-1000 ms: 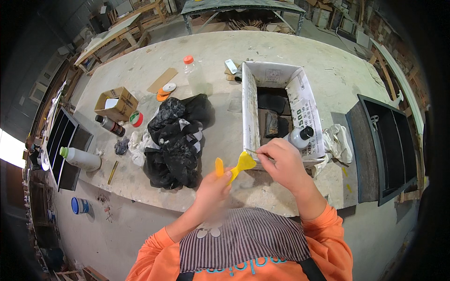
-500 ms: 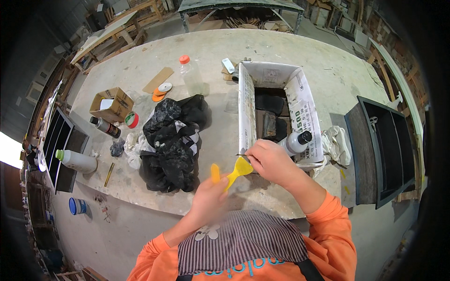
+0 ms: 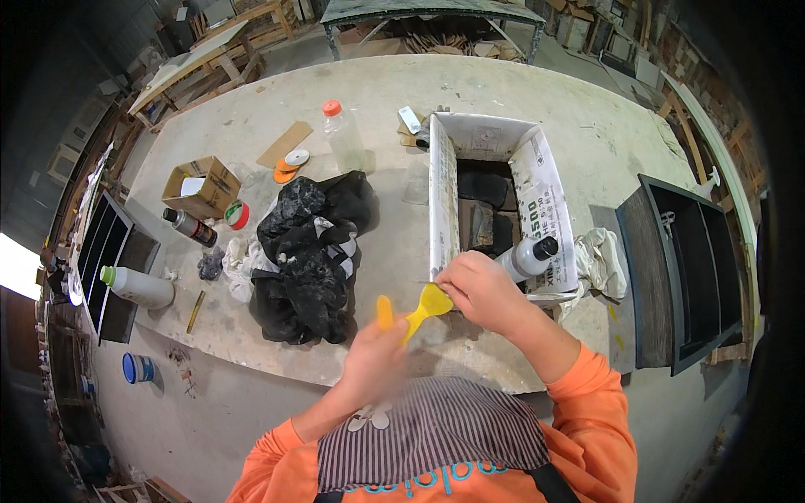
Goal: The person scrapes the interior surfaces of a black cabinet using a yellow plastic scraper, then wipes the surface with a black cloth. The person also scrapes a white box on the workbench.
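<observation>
My left hand (image 3: 375, 356) is closed around a yellow plastic scraper (image 3: 428, 305), its broad end tilted up and to the right. A yellow-orange strip (image 3: 385, 312) also sticks up from that hand; whether it belongs to the scraper I cannot tell. My right hand (image 3: 480, 287) is pinched at the scraper's broad end, and what its fingers hold is hidden. Just behind the right hand stands a white cardboard box (image 3: 443, 201) with dark blocks (image 3: 482, 186) inside. A grey bottle with a black cap (image 3: 528, 257) leans at the box's near end.
Left of my hands lies a crumpled black cloth (image 3: 306, 251). Farther left are a small carton (image 3: 201, 189), a spray can (image 3: 189, 227) and a white bottle (image 3: 138, 286). A clear bottle (image 3: 342, 138) stands behind the cloth. On the right are a white rag (image 3: 602, 260) and a dark drawer unit (image 3: 671, 272).
My right fingers have shifted very slightly left at the scraper's broad end, and a thin dark edge seen there earlier no longer shows. The left hand stays nearly still.
</observation>
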The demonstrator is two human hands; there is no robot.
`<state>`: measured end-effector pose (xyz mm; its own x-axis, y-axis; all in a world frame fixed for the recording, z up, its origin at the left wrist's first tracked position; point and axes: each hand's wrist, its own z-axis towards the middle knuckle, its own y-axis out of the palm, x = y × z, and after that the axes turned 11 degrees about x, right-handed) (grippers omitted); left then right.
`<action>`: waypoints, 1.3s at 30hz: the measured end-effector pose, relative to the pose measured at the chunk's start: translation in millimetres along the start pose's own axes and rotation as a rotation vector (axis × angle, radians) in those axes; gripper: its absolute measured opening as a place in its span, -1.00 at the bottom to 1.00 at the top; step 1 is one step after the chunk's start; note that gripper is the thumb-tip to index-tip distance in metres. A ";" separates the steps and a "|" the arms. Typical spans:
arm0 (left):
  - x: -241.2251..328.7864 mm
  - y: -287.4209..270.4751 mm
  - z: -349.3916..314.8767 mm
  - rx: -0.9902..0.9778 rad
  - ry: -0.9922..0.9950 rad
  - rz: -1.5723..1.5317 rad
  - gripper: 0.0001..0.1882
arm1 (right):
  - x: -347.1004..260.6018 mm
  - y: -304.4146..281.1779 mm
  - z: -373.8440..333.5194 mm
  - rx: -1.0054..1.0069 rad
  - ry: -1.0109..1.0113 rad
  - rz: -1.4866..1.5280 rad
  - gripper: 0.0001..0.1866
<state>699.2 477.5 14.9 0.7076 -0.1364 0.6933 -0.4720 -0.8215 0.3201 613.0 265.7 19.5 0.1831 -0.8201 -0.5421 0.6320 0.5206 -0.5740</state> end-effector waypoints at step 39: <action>-7.4 -4.8 7.8 0.054 0.386 0.172 -0.68 | -36.6 -13.0 -9.0 0.185 0.684 0.200 -0.88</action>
<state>700.4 478.1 3.2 0.3674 -0.0645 0.9278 -0.5304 -0.8340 0.1520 591.3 291.1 41.3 -0.1642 -0.3508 -0.9219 0.7635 0.5466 -0.3440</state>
